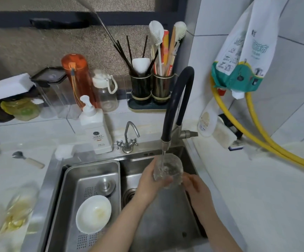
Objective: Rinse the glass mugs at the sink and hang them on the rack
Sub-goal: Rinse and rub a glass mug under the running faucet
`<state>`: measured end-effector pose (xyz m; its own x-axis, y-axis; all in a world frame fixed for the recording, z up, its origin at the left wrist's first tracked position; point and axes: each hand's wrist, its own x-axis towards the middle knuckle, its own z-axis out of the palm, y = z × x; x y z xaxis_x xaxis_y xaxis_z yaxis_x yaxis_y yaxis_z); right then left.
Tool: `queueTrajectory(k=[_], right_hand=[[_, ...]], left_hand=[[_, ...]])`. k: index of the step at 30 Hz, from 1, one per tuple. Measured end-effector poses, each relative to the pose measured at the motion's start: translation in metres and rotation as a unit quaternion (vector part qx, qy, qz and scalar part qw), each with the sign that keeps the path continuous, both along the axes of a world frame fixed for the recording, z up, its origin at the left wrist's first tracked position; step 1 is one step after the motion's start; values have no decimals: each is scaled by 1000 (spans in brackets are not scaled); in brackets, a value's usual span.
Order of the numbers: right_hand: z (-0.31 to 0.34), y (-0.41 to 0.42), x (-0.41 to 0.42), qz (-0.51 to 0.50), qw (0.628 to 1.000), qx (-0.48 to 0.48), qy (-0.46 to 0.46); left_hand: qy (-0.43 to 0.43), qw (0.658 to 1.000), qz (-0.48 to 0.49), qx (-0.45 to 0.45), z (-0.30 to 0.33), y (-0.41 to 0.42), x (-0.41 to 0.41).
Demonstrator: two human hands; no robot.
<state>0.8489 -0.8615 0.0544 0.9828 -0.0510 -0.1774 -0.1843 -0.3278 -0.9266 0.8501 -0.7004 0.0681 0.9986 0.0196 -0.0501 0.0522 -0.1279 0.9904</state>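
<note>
A clear glass mug (pixel 171 167) is held tilted under the black-hosed faucet (pixel 173 110), and a thin stream of water runs into it. My left hand (pixel 150 182) wraps the mug's left side and bottom. My right hand (pixel 194 184) grips it from the right, where its handle seems to be; fingers hide that part. Both hands are over the right half of the steel sink (pixel 158 224). Blurred glassware (pixel 18 208) stands on the counter at the lower left. No hanging rack is visible.
A steel drain tray (pixel 71 180) fills the sink's left half, holding a white bowl (pixel 93 213) and a sink plug (pixel 105 186). Behind the sink are a small tap (pixel 128 138), a soap pump bottle (pixel 95 126), bottles, and utensil holders (pixel 150 88). A spoon (pixel 27 160) lies left. Yellow hoses (pixel 267 142) run along the right wall.
</note>
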Motion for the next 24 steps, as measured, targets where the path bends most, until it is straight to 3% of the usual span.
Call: queueTrajectory(k=[5, 12, 24], right_hand=[[-7, 22, -3, 76, 997, -29, -6], [4, 8, 11, 59, 992, -101, -55], [-12, 27, 17, 100, 994, -32, -31]], left_hand=[[35, 998, 44, -37, -9, 29, -7], [46, 998, 20, -48, -7, 9, 6], [172, 975, 124, -61, -12, 25, 22]])
